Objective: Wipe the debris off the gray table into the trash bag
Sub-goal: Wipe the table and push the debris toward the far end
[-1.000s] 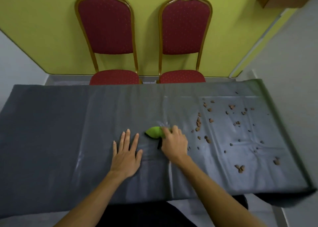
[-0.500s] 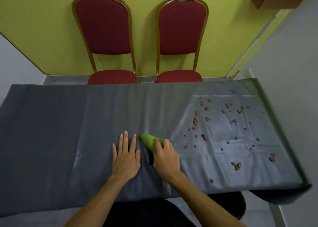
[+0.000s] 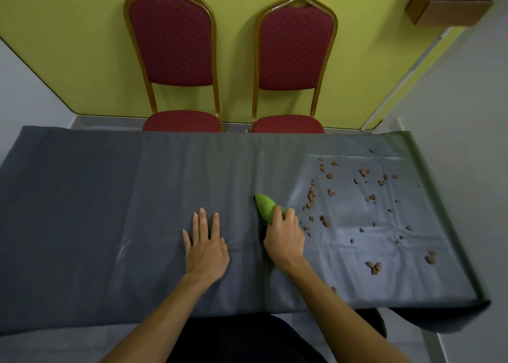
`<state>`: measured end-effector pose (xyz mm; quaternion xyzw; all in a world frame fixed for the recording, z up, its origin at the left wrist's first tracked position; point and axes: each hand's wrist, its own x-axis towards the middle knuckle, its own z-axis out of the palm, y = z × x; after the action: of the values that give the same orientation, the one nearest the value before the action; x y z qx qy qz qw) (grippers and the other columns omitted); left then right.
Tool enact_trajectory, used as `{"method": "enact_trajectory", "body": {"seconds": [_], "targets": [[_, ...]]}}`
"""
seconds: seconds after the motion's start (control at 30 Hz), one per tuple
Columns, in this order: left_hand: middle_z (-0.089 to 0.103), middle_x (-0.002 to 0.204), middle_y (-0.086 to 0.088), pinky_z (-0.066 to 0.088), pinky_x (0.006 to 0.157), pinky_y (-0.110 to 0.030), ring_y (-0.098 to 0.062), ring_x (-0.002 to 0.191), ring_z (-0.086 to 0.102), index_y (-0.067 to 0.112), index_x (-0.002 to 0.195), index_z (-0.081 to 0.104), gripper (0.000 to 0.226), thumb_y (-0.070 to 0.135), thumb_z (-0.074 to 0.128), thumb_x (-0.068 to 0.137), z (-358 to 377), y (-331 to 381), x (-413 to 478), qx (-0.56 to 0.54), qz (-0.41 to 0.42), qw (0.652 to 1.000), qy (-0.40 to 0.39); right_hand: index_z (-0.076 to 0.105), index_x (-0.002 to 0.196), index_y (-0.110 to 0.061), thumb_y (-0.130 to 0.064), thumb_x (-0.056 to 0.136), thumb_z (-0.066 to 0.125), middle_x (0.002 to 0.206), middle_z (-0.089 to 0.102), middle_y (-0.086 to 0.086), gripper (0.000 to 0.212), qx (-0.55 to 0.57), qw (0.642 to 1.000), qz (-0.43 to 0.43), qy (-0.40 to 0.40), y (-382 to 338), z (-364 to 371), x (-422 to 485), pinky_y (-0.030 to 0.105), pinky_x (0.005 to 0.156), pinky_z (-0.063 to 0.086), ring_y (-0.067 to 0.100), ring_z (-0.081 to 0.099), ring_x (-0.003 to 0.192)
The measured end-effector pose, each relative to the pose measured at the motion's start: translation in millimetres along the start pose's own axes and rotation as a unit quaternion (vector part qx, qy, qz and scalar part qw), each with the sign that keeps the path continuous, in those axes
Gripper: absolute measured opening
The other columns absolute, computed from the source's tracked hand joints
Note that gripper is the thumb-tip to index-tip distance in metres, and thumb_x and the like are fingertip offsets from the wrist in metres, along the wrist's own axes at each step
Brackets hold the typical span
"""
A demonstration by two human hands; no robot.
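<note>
A gray sheet covers the table (image 3: pixel 82 211). Brown debris crumbs (image 3: pixel 357 197) lie scattered over its right part. My right hand (image 3: pixel 284 239) is shut on a green cloth (image 3: pixel 265 204), pressed on the table just left of the nearest crumbs. My left hand (image 3: pixel 206 247) rests flat on the table with fingers apart, a short way left of the right hand. A dark bag (image 3: pixel 428 318) hangs below the table's right front corner; I cannot tell if it is the trash bag.
Two red chairs (image 3: pixel 173 60) (image 3: pixel 294 65) with gold frames stand behind the table against a yellow-green wall. A brown box (image 3: pixel 450 2) sits at the top right. The table's right edge (image 3: pixel 445 211) borders grey floor.
My right hand with the green cloth drew back toward me and left, then moved out again toward the crumbs. My left hand stayed flat in about the same place.
</note>
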<state>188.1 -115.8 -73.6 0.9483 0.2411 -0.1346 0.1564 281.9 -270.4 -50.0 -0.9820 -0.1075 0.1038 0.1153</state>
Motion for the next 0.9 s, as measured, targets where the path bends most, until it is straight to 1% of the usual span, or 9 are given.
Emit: {"method": "enact_trajectory", "body": {"seconds": [0.1, 0.2, 0.33, 0.47, 0.57, 0.7, 0.8, 0.9], "targets": [[-0.026, 0.161, -0.008, -0.006, 0.121, -0.054, -0.025, 0.149, -0.023, 0.021, 0.156, -0.008, 0.065, 0.036, 0.025, 0.101, 3.0, -3.3, -1.3, 0.006, 0.003, 1.000, 0.011, 0.045, 0.125, -0.011, -0.019, 0.090, 0.052, 0.108, 0.047, 0.010, 0.036, 0.006, 0.999, -0.034, -0.018, -0.5, 4.8, -12.2, 0.035, 0.058, 0.038, 0.027, 0.052, 0.085], [-0.028, 0.160, -0.007, -0.006, 0.121, -0.053, -0.024, 0.148, -0.024, 0.021, 0.155, -0.011, 0.065, 0.038, 0.021, 0.101, 4.2, -6.3, -1.3, 0.011, 0.011, 1.000, 0.014, 0.045, 0.124, -0.015, -0.022, 0.088, 0.054, 0.106, 0.047, 0.009, 0.037, -0.008, 0.998, -0.050, -0.031, 10.8, -4.4, -2.0, 0.036, 0.059, 0.041, 0.029, 0.055, 0.084], [-0.026, 0.161, -0.007, -0.005, 0.122, -0.053, -0.023, 0.148, -0.024, 0.022, 0.155, -0.011, 0.064, 0.039, 0.020, 0.102, 3.1, -7.8, -1.4, 0.017, 0.019, 1.000, 0.010, 0.046, 0.131, -0.020, -0.026, 0.090, 0.052, 0.107, 0.047, 0.009, 0.042, -0.029, 0.999, -0.034, -0.021, 31.0, -16.7, 16.6, 0.039, 0.063, 0.047, 0.031, 0.055, 0.087], [-0.027, 0.160, -0.007, -0.006, 0.122, -0.052, -0.023, 0.148, -0.025, 0.022, 0.155, -0.011, 0.063, 0.039, 0.020, 0.103, 2.4, -9.7, -2.6, 0.014, 0.022, 1.000, 0.010, 0.043, 0.133, -0.020, -0.025, 0.092, 0.050, 0.110, 0.044, 0.009, 0.041, -0.009, 1.000, 0.000, -0.016, 27.1, -15.8, 16.4, 0.041, 0.069, 0.050, 0.029, 0.052, 0.091], [-0.027, 0.160, -0.006, -0.006, 0.122, -0.052, -0.023, 0.148, -0.026, 0.022, 0.155, -0.010, 0.063, 0.039, 0.019, 0.103, 3.2, -10.2, -2.8, 0.012, 0.024, 1.000, 0.014, 0.043, 0.132, -0.016, -0.023, 0.093, 0.050, 0.112, 0.042, 0.010, 0.040, 0.013, 1.000, 0.015, -0.016, 15.7, -10.9, 6.7, 0.039, 0.067, 0.050, 0.027, 0.051, 0.092], [-0.025, 0.161, -0.007, -0.005, 0.122, -0.052, -0.023, 0.148, -0.025, 0.021, 0.155, -0.009, 0.063, 0.040, 0.019, 0.102, 7.3, -11.4, -2.5, 0.022, 0.021, 0.999, 0.028, 0.043, 0.130, -0.015, -0.025, 0.093, 0.051, 0.111, 0.043, 0.008, 0.039, 0.024, 0.999, -0.009, -0.025, 9.8, -1.8, -11.4, 0.034, 0.060, 0.044, 0.023, 0.050, 0.087], [-0.023, 0.162, -0.007, -0.004, 0.122, -0.052, -0.023, 0.148, -0.024, 0.021, 0.155, -0.007, 0.063, 0.040, 0.019, 0.101, 10.6, -11.9, -1.5, 0.026, 0.022, 0.999, 0.037, 0.042, 0.130, -0.018, -0.028, 0.093, 0.050, 0.108, 0.043, 0.006, 0.039, 0.019, 0.999, -0.025, -0.035, 16.9, -2.0, -13.0, 0.035, 0.060, 0.047, 0.021, 0.050, 0.081], [-0.019, 0.163, -0.007, -0.002, 0.122, -0.053, -0.023, 0.149, -0.021, 0.021, 0.156, -0.004, 0.063, 0.040, 0.020, 0.101, 12.1, -13.3, -0.4, 0.028, 0.027, 0.998, 0.040, 0.042, 0.130, -0.020, -0.028, 0.092, 0.049, 0.104, 0.043, 0.006, 0.040, 0.008, 0.999, -0.011, -0.032, 22.0, -8.9, 0.4, 0.040, 0.063, 0.051, 0.025, 0.051, 0.079]]}}
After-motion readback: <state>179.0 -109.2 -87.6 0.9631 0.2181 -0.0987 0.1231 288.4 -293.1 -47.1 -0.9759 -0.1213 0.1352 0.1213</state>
